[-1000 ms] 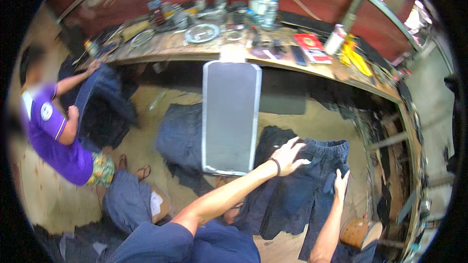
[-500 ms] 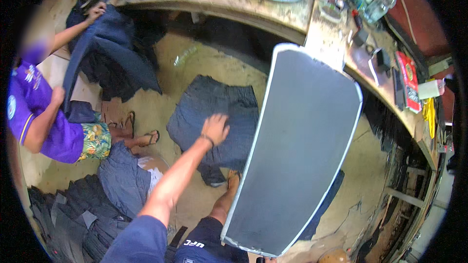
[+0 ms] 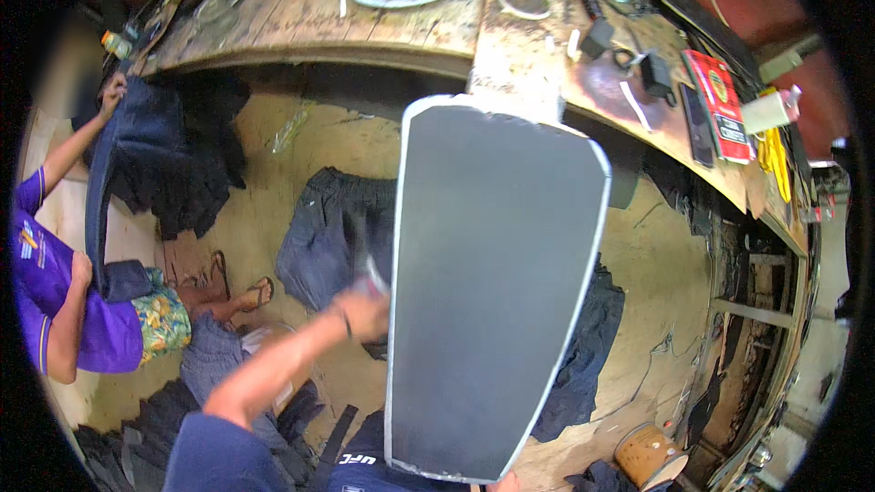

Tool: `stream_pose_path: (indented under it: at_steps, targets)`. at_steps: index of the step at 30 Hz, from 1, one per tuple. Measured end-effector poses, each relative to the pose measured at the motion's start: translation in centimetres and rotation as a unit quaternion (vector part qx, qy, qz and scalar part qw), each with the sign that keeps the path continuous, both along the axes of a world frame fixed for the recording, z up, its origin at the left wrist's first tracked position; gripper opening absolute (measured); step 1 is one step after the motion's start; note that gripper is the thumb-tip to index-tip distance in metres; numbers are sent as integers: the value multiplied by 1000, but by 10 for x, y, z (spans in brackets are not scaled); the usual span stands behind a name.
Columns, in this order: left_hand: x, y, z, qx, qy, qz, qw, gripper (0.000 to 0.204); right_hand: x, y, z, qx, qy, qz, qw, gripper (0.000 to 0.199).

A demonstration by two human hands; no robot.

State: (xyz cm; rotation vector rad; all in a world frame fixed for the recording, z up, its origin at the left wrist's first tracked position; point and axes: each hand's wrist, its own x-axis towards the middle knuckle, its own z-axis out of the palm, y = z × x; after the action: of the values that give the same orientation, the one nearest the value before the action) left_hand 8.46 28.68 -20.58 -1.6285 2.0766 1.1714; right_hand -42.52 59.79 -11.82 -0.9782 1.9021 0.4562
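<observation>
A long tapered board (image 3: pixel 497 292) with a dark grey face and a pale edge stands out from the bench in front of me. My left hand (image 3: pixel 363 312), a dark band at its wrist, is beside the board's left edge. Its fingers look curled but are blurred, with a pale and reddish smear at their tips that I cannot make out. Behind it lies a dark elastic-waisted garment (image 3: pixel 319 237), partly covered by the board. Only a bit of my right hand (image 3: pixel 504 483) shows at the board's near end; its fingers are hidden.
A person in a purple shirt (image 3: pixel 105 314) stands at left, holding dark cloth (image 3: pixel 169 141). The wooden bench (image 3: pixel 283 23) carries a round tray (image 3: pixel 408 2), bottles and a red packet (image 3: pixel 715 105). Dark garments (image 3: pixel 588 346) hang or lie right of the board. A round tan container (image 3: pixel 649 456) lies low right.
My left hand has come back from over the dark garment toward the board's edge, its spread fingers now drawn in. The view has shifted, so the board appears further left and more upright.
</observation>
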Motion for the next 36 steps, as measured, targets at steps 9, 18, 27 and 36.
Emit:
stream_pose_path:
  at_steps: [9, 18, 27, 36]
  targets:
    - [-125, 199, 241, 95, 244, -108, 959, 44, 112, -140, 182, 94, -277, 365, 884, 77]
    - [-71, 66, 305, -428, 152, 47, 889, 58, 62, -270, 218, -120, -205, 218, 947, 58]
    - [-151, 40, 295, -353, 160, 71, 919, 59, 109, -393, 187, -407, -132, 57, 902, 91]
    - [-127, -155, 207, -429, 52, 79, 898, 112, 157, -257, 222, -266, -177, 13, 948, 106]
